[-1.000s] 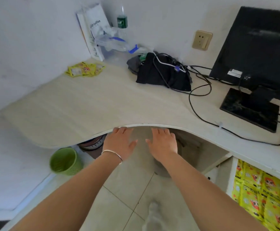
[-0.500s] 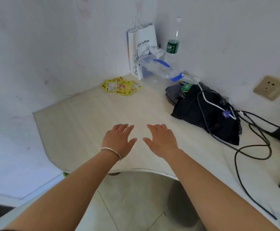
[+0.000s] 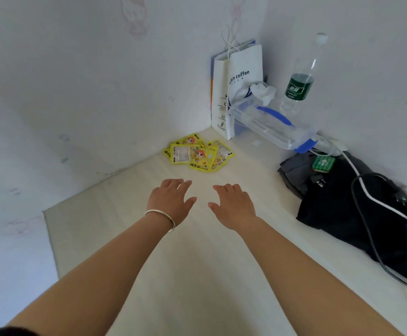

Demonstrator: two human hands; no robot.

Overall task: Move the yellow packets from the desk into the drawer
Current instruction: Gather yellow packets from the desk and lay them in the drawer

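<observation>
Reaching over the pale wood-grain desk (image 3: 129, 241), the left hand (image 3: 171, 202) and right hand (image 3: 234, 204) hover palm-down, fingers loosely spread, holding nothing. Beyond them the glossy yellow packets (image 3: 197, 155) lie overlapped near the wall corner. Behind stand a white paper bag (image 3: 238, 88), a clear plastic box (image 3: 270, 124) and a bottle (image 3: 301, 81); crumpled black cloth (image 3: 343, 209) with cables lies to the right.

Place: a home desk corner.
Signs before me: pale wood-grain desk (image 3: 129, 238), white paper coffee bag (image 3: 242, 69), green-labelled clear plastic bottle (image 3: 299, 87), black cables (image 3: 353, 192).
</observation>
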